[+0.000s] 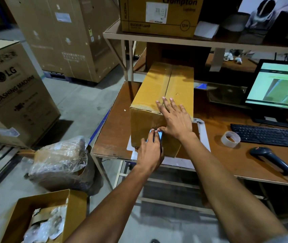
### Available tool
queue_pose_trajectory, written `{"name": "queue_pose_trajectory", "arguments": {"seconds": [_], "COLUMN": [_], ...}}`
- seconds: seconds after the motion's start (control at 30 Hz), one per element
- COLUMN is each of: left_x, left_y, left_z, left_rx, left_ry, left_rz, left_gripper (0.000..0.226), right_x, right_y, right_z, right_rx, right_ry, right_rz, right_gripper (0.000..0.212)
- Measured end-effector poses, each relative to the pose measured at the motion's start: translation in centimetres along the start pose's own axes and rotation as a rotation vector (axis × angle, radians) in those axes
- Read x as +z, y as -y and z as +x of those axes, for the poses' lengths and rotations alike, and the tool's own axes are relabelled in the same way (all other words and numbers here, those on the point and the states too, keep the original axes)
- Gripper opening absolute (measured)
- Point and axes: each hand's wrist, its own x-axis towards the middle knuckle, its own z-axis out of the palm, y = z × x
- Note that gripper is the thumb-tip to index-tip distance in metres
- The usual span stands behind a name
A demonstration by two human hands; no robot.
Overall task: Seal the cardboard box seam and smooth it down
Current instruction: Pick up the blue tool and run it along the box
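Observation:
A long cardboard box (150,88) lies on the brown work table (113,134), its centre seam (168,81) running away from me along the top. My right hand (174,118) lies flat over the box's near top edge, fingers spread across the seam, thumb on the front face. My left hand (151,153) grips a small blue tape cutter (159,135) and holds it against the front face of the box, just below the right thumb. Whether tape lies on the seam is hard to make out.
A roll of clear tape (230,139), a keyboard (266,135), a barcode scanner (269,157) and a monitor (280,85) stand to the right on the table. Shelves rise behind the box. Large cartons (13,95), a wrapped bundle (60,160) and an open box (39,216) occupy the floor at left.

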Motion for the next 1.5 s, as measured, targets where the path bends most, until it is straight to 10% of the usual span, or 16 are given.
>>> {"name": "queue_pose_trajectory", "arguments": {"seconds": [0.53, 0.97, 1.17, 1.3, 1.5], "left_x": [2.7, -2.2, -3.3, -4.2, -6.6], "left_y": [1.8, 8.2, 12.7, 15.9, 21.2], "left_z": [-2.4, -1.7, -1.2, 0.1, 2.4], "left_rx": [0.015, -0.039, -0.19, -0.221, -0.199], "left_ry": [0.046, -0.139, -0.235, -0.289, -0.289], "left_rz": [0.056, -0.076, -0.202, -0.278, -0.421], "left_gripper": [0.079, 0.066, 0.064, 0.06, 0.057], "right_x": [0.3, 1.7, 4.8, 6.3, 8.3], "right_y": [-0.3, 1.2, 6.9, 13.4, 20.4], "right_z": [-0.1, -0.4, -1.2, -0.9, 3.8], "right_rx": [-0.019, 0.086, -0.219, -0.215, 0.375], "right_ry": [-0.023, -0.355, -0.656, -0.39, 0.319], "right_rz": [0.001, 0.185, 0.334, 0.695, 1.427], "right_gripper": [0.131, 0.08, 0.04, 0.035, 0.076]}}
